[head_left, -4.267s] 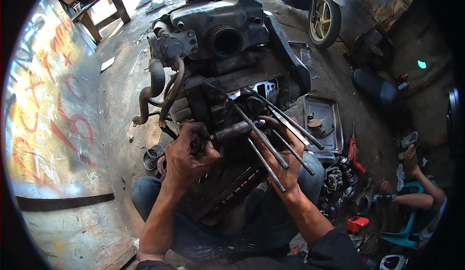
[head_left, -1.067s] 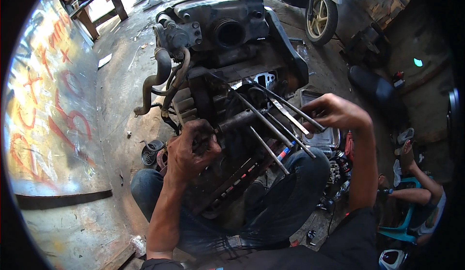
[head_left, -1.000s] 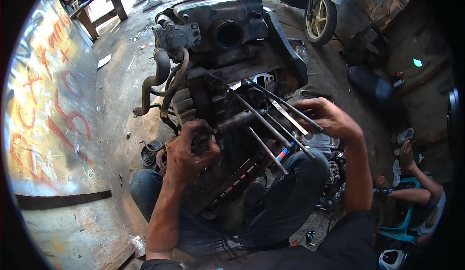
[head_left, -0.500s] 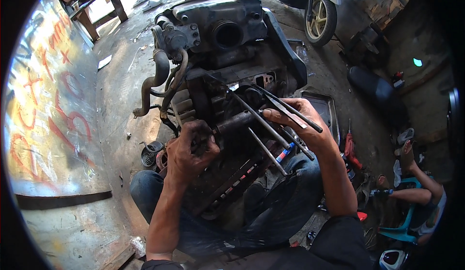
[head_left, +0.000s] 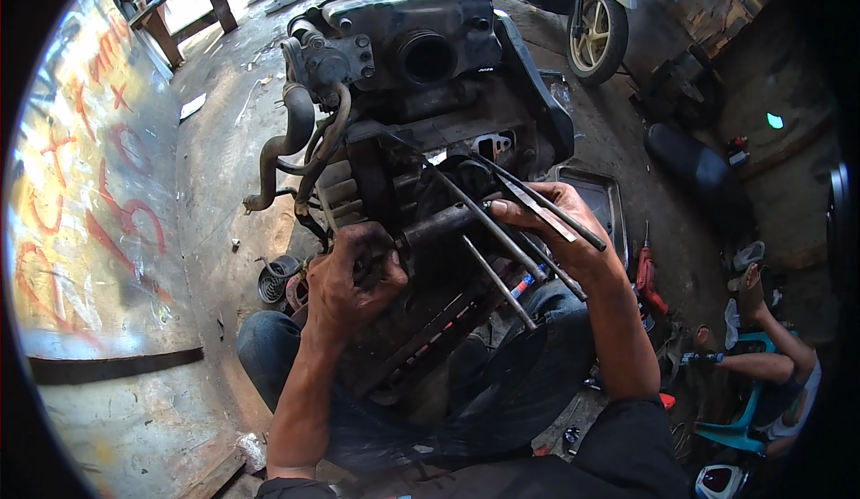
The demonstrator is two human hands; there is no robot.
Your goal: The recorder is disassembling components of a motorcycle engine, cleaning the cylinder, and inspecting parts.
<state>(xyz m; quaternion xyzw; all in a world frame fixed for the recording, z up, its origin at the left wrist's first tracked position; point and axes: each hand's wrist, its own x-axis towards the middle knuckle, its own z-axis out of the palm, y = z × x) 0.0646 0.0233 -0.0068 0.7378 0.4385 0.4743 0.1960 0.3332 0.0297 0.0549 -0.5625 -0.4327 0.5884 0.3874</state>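
The right hand (head_left: 587, 254) has returned, thumb against the dark metal cylinder (head_left: 434, 233), its clamp unclear; the left hand (head_left: 349, 277) stays curled together at the opposite end.

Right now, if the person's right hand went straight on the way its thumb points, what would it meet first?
Going leftward, the right hand would probably meet the dark cylinder at its right end; a metal rod slants across close by and could come first, as depth is unclear.

Our left hand (head_left: 351, 271) is curled, fingers bent inward; our right hand (head_left: 573, 230) points its thumb (head_left: 511, 213) leftward, both forearms (head_left: 309, 391) slanting up from below.
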